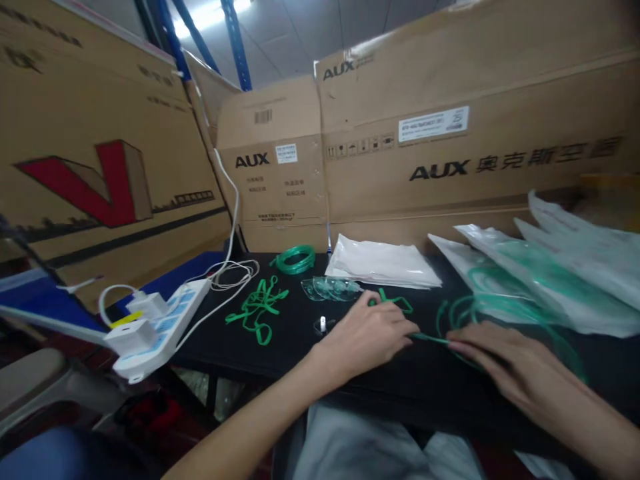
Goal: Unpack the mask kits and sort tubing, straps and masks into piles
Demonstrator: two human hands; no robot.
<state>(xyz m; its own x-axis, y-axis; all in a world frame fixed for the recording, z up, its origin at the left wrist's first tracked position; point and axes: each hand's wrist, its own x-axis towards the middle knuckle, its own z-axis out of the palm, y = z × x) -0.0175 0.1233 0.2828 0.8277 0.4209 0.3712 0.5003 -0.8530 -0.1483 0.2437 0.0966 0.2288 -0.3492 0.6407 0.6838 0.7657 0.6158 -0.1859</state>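
My left hand (367, 337) rests on the black table (295, 347), fingers pinched round a thin green tube (430, 339). My right hand (505, 367) lies over the same tube and its loose green coil (460, 310), fingertips pressed on it. A clear mask (330, 288) and a small clear-and-white connector (323, 325) lie just left of my left hand. Green elastic straps (257, 308) sit further left. A wound green tubing coil (296, 259) lies at the back.
White plastic bags (383, 263) are stacked behind my hands; more bags holding green tubing (540, 280) spread to the right. A white power strip (160, 327) with plugs and cables overhangs the table's left edge. Large cardboard boxes (450, 133) wall in the back.
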